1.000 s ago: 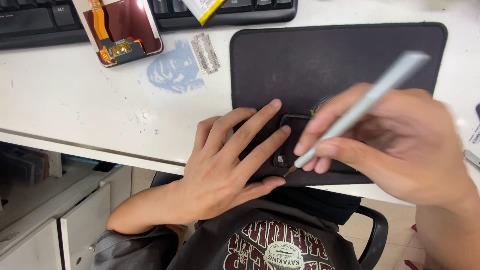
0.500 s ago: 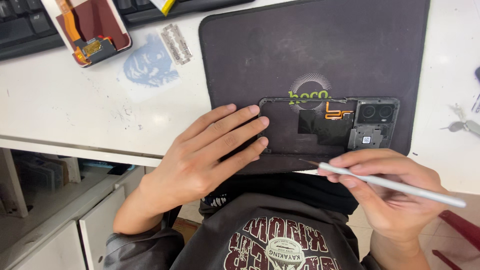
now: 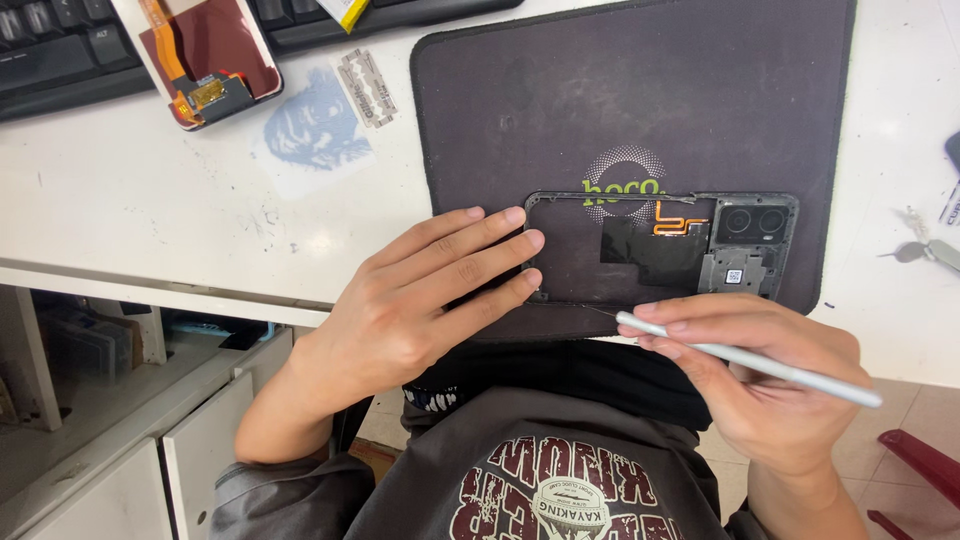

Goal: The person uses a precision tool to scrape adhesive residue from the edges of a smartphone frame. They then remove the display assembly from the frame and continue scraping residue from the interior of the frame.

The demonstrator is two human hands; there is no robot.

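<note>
Pinched in the right hand (image 3: 770, 390), a slim silver tool (image 3: 745, 360) touches the matte phone frame (image 3: 660, 250); left hand (image 3: 420, 300) lies flat, fingers together, pressing its end.

One phone frame (image 3: 660, 250), one pen tool (image 3: 750, 360), one mat (image 3: 600, 100) (dark), one razor blade (image 3: 366, 88).

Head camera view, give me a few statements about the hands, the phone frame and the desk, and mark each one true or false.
1. The left hand rests its fingertips on the phone frame. True.
2. The right hand holds a red screwdriver. False: it holds a slim silver tool.
3. The phone frame lies on a dark mat. True.
4. The razor blade lies on the mat. False: it lies on the white desk, left of the mat.
5. A keyboard sits at the desk's far edge. True.
</note>
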